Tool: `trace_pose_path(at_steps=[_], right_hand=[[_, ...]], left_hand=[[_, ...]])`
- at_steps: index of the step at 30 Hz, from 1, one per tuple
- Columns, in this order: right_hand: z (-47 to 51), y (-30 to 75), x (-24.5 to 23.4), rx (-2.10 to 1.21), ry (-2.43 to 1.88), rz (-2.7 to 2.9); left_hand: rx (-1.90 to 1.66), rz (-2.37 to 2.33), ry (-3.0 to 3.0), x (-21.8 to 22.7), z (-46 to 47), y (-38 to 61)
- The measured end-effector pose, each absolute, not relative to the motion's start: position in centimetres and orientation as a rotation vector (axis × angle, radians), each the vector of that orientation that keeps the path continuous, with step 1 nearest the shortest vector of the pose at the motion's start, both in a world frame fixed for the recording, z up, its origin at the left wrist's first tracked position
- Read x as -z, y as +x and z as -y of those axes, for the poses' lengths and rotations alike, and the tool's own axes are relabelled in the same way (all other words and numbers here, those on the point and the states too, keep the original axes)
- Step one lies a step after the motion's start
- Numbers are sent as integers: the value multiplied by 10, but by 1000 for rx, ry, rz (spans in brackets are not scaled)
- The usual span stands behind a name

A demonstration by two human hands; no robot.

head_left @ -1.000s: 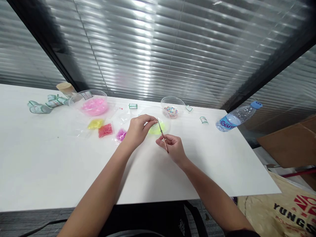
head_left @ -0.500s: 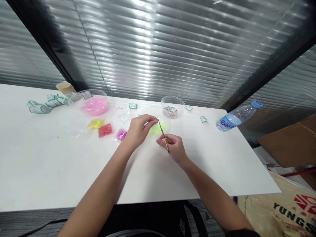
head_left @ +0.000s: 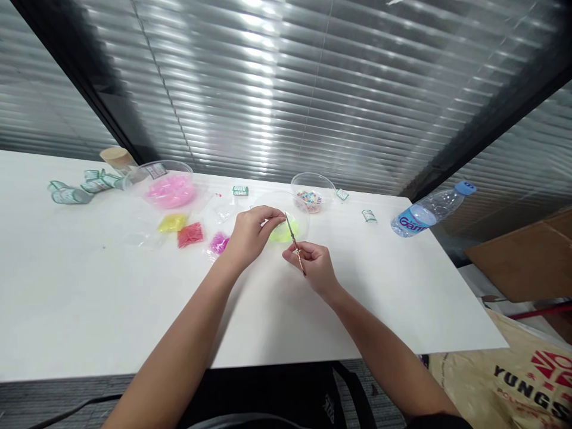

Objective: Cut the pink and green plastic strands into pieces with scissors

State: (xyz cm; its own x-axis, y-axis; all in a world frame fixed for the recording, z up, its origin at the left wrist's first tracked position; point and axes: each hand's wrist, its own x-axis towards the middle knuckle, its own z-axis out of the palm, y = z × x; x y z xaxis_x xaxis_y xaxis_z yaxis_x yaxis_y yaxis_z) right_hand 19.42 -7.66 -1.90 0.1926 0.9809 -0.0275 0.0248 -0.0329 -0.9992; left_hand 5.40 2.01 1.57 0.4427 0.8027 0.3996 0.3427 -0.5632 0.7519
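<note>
My right hand (head_left: 313, 265) is closed around the copper-coloured handles of a pair of scissors (head_left: 294, 238), whose narrow blades point up and away. Just left of the blade tips, the thumb and fingers of my left hand (head_left: 257, 232) are pinched together; whatever they hold is too small to make out. Beneath both hands sits a clear round bowl (head_left: 306, 225) with bright yellow-green pieces (head_left: 280, 233) in it. A bag of purple pieces (head_left: 218, 242) lies partly behind my left hand.
A bowl of multicoloured beads (head_left: 309, 201) stands behind. Leftward are a bowl of pink pieces (head_left: 172, 190), a yellow bag (head_left: 172, 223), a red bag (head_left: 190, 235) and several green-edged packets (head_left: 71, 195). A water bottle (head_left: 431, 211) stands at the right edge of the white table (head_left: 111, 316).
Almost nothing differs. Both hands and the scissors keep nearly the same pose, and the whole view has shifted very slightly.
</note>
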Motion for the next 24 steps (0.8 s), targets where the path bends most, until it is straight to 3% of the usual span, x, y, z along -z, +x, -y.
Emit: trace_pose_path(at_steps=[24], right_hand=[[75,195,27,-1179,-1355,1031]], left_hand=[[-1007,-998,2341,-10,-22,58]])
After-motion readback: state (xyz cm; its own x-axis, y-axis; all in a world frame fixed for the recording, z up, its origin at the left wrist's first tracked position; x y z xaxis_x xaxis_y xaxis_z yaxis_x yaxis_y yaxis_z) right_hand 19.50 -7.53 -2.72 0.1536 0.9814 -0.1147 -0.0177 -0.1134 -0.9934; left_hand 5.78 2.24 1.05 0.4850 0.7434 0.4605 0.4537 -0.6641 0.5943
